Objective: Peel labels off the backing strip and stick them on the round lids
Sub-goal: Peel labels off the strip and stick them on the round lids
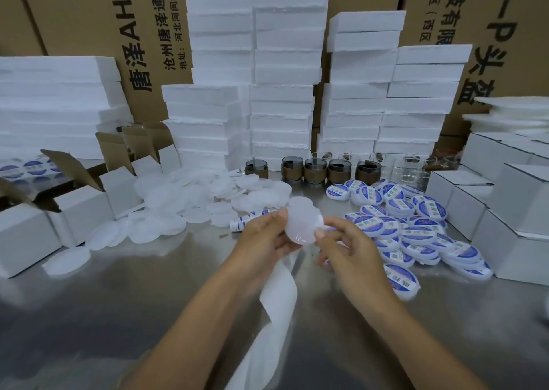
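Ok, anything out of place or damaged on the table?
Nothing damaged or spilled. The spent backing strip trails loosely from under the left hand, which holds a blank lid, across the table toward its near edge; it could snag.

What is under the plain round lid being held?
A white paper backing strip hangs below the translucent round lid, from under the left hand. That hand covers how it is held.

Printed sideways in black on the brown carton (pixel 142 47) at 11 o'clock: "唐泽AH4", then the smaller lines "沧州唐泽通信" and "地址: 河北河间经济", all cut off at the top edge. On the second carton (pixel 490 33) at 1 o'clock, likewise turned: "科技有限", "(西区" and "0-P头盔". Blue-and-white labels (pixel 432 209) on the round lids (pixel 413 295) heaped at 3 o'clock: lettering too small to read.
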A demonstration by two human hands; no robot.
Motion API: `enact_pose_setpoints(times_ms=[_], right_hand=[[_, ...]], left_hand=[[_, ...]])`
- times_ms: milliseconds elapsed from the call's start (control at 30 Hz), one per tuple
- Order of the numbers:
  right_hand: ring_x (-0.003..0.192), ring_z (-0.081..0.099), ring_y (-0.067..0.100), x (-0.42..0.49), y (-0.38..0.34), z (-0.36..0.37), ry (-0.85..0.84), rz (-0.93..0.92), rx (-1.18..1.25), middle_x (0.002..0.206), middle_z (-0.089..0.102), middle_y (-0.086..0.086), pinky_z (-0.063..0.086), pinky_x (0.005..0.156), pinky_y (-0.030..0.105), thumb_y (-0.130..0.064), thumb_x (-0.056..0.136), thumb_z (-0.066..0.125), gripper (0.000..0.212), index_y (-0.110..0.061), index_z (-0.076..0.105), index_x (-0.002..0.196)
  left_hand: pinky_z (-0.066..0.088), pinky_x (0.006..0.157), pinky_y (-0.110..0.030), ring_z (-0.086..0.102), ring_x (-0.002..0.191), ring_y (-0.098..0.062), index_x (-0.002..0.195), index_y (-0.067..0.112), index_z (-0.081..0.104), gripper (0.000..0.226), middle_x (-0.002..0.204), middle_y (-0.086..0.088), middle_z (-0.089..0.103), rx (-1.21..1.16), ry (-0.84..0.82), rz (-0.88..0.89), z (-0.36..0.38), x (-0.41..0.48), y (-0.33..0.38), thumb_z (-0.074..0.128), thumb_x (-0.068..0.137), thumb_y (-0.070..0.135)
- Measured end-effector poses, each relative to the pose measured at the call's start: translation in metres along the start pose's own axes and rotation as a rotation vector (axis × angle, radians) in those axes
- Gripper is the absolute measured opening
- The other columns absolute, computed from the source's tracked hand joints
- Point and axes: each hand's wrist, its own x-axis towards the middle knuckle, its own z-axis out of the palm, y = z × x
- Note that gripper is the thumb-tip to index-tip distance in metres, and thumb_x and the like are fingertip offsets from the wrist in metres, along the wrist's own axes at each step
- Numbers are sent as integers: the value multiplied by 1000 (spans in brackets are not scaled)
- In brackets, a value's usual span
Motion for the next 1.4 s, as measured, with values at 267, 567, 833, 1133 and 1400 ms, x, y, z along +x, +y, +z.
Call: enact_pose_setpoints(times_ms=[267,567,833,1133,1400], right_hand=[[47,52,2,-3,1,2,-11,107,50,56,63,-8,43,49,13,-15,89,58,8,-15,65,85],[48,54,2,-7,-3,6,-85,94,59,64,66,1,44,52,13,-12,85,64,2,-12,66,86],[51,59,2,3,-4,-4,48,96,52,66,67,0,49,54,15,-17,85,64,7,-16,62,92],[84,55,4,62,5,11,103,192,-182,107,60,-2,40,63,18,-16,89,56,16,-23,59,103],[94,50,19,84,18,33,85,431,-229,121,59,9,41,69,25,-23,85,64,39,-8,59,121]], left_hand=[[56,72,-26,71,82,-16,102,10,65,30,92,-6,74,-14,-94,-36,1,-3,-11,41,97,28],[48,61,-20,62,72,-12,107,14,65,38,81,1,69,96,-146,32,0,-4,-18,57,77,37],[42,47,-18,60,62,-8,78,20,75,28,74,4,69,-80,23,24,-11,2,-10,51,93,18],[58,63,-25,69,77,-16,98,3,62,14,86,-7,72,-209,187,29,-26,12,-6,52,93,12],[59,64,-30,72,80,-26,99,4,60,10,91,-12,72,-194,255,20,-31,17,-9,55,92,9]])
